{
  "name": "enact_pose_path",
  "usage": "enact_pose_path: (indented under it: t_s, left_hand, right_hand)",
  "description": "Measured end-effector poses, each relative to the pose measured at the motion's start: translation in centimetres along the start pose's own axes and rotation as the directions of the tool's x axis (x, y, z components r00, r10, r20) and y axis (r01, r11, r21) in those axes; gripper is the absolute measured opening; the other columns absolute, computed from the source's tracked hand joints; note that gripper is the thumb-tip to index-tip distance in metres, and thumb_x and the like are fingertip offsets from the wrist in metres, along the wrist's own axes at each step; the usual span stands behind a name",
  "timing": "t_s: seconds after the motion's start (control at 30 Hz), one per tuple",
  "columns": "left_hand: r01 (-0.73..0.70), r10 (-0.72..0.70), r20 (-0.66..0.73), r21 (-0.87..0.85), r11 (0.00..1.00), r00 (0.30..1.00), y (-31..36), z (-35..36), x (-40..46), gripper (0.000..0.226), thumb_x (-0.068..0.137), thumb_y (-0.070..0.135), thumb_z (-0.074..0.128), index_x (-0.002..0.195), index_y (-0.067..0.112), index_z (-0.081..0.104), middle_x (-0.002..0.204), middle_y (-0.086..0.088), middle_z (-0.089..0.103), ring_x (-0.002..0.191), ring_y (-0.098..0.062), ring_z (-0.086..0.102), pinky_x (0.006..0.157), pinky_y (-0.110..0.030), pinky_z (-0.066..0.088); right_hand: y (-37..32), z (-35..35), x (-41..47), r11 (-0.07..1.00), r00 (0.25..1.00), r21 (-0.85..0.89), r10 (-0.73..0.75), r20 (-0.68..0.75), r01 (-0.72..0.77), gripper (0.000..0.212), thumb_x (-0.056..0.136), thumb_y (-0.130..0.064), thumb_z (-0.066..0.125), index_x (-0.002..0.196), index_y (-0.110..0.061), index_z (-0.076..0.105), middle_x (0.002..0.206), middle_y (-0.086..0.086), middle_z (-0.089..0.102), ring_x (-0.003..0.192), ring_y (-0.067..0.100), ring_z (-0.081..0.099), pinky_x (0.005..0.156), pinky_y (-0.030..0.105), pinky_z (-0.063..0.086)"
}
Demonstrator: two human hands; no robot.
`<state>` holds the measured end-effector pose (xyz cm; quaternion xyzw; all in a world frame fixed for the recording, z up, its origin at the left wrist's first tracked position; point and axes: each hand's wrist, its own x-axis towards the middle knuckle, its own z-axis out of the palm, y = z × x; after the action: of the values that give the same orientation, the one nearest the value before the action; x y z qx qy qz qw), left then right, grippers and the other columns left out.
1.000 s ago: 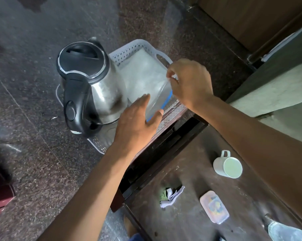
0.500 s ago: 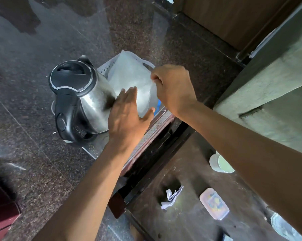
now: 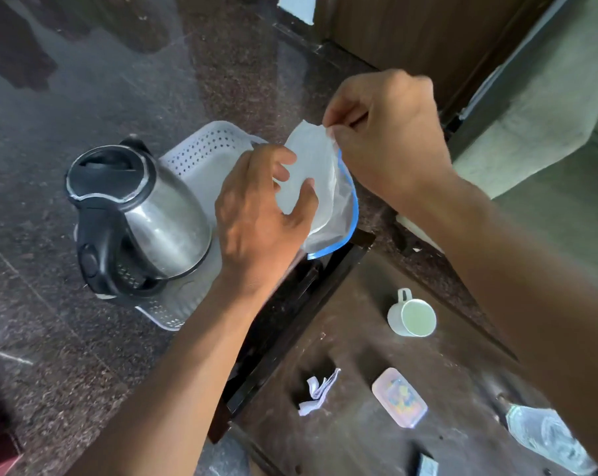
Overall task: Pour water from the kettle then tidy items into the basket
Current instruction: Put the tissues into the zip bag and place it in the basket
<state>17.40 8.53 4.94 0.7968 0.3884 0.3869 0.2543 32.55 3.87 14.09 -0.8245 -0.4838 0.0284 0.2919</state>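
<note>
We see a dark speckled granite counter (image 3: 84, 97) filling the frame from about seven o'clock round to one o'clock, and on it, just left of centre, rests a white perforated basket (image 3: 201, 149), its near side reaching the counter's front edge. Below that edge, from four to six o'clock, lies a dark brown floor (image 3: 342, 441). Directly on the floor we find a white cup (image 3: 412, 316) at four o'clock, a crumpled white paper (image 3: 316, 389) at five o'clock, and just right of it a small clear lidded box (image 3: 399, 396).
</note>
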Motion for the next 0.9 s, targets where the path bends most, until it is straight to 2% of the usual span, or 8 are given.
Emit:
enact_pose_path:
  t_s: [0.13,0.23,0.33,0.4,0.53,0.7,0.8,0.9]
  left_hand:
    - [-0.065,0.065,-0.003,-0.101,0.993,0.998,4.1,1.2,0.1,0.021,0.092,0.033,0.079,0.102,0.016,0.072,0.083,0.005,0.072,0.071,-0.014,0.066,0.072,-0.042,0.058]
    - [-0.088,0.094,0.020,-0.189,0.978,0.995,6.8,2.4,-0.2,0.013,0.091,0.026,0.076,0.086,0.016,0.068,0.068,0.008,0.069,0.061,-0.013,0.066,0.067,-0.041,0.058]
    - [-0.157,0.166,0.027,-0.211,0.965,0.986,10.2,4.2,-1.9,0.016,0.091,0.019,0.075,0.081,0.012,0.065,0.063,0.012,0.062,0.060,-0.015,0.064,0.060,-0.035,0.051]
    - [-0.158,0.170,0.038,-0.212,0.964,0.985,11.3,5.1,-3.0,0.017,0.091,0.018,0.075,0.080,0.011,0.064,0.063,0.010,0.063,0.056,-0.017,0.061,0.058,-0.038,0.050]
    - [-0.083,0.126,0.166,-0.241,0.967,0.978,14.2,8.2,-6.9,0.017,0.090,0.018,0.074,0.078,0.011,0.064,0.060,0.005,0.067,0.052,-0.016,0.066,0.057,-0.044,0.055]
    - [0.118,0.001,0.362,-0.308,0.944,0.932,17.5,11.9,-12.6,0.016,0.086,0.027,0.069,0.077,0.019,0.059,0.058,0.007,0.069,0.046,-0.011,0.070,0.052,-0.039,0.059]
    - [0.194,-0.043,0.459,-0.288,0.938,0.887,20.1,13.7,-16.0,0.016,0.085,0.033,0.067,0.077,0.023,0.058,0.058,0.009,0.073,0.045,-0.010,0.072,0.053,-0.041,0.063]
    - [0.213,-0.049,0.476,-0.297,0.931,0.878,22.9,15.5,-18.7,0.019,0.087,0.023,0.071,0.074,0.018,0.057,0.055,0.004,0.072,0.044,-0.011,0.071,0.053,-0.038,0.062]
  right_hand:
    - [2.0,-5.0,-2.2,1.000,1.000,0.019,-0.004,-0.016,0.004,0.018,0.078,-0.007,0.069,0.085,-0.016,0.082,0.079,-0.001,0.078,0.077,0.013,0.075,0.077,0.038,0.062]
    - [3.6,-7.5,-4.1,0.998,0.999,0.060,0.018,-0.043,-0.015,0.017,0.075,-0.012,0.068,0.083,-0.017,0.082,0.076,-0.004,0.077,0.075,0.012,0.075,0.075,0.038,0.062]
    - [7.0,-9.6,-7.2,0.990,0.992,0.104,0.103,-0.076,-0.095,0.015,0.084,-0.011,0.071,0.092,-0.017,0.082,0.082,-0.002,0.078,0.077,0.013,0.074,0.079,0.039,0.062]
    - [8.6,-9.8,-9.7,0.985,0.984,0.112,0.143,-0.105,-0.131,0.019,0.088,-0.014,0.073,0.105,-0.018,0.080,0.089,-0.005,0.077,0.076,0.008,0.069,0.081,0.031,0.060]
    - [13.7,-10.9,-17.1,0.957,0.954,0.160,0.266,-0.142,-0.243,0.038,0.088,-0.014,0.077,0.124,-0.021,0.071,0.108,-0.006,0.073,0.081,0.011,0.068,0.080,0.030,0.060]
    - [19.3,-11.5,-26.7,0.871,0.877,0.303,0.448,-0.172,-0.386,0.027,0.080,-0.009,0.064,0.100,-0.025,0.072,0.106,-0.002,0.074,0.092,0.013,0.075,0.078,0.036,0.065]
    - [22.0,-11.9,-31.4,0.854,0.849,0.362,0.473,-0.236,-0.374,0.035,0.083,0.005,0.066,0.103,-0.021,0.078,0.114,0.001,0.073,0.104,0.014,0.074,0.081,0.032,0.065]
    - [24.0,-12.8,-35.1,0.866,0.840,0.324,0.471,-0.270,-0.381,0.030,0.089,0.004,0.067,0.107,-0.017,0.081,0.128,0.001,0.069,0.120,0.020,0.071,0.089,0.038,0.064]
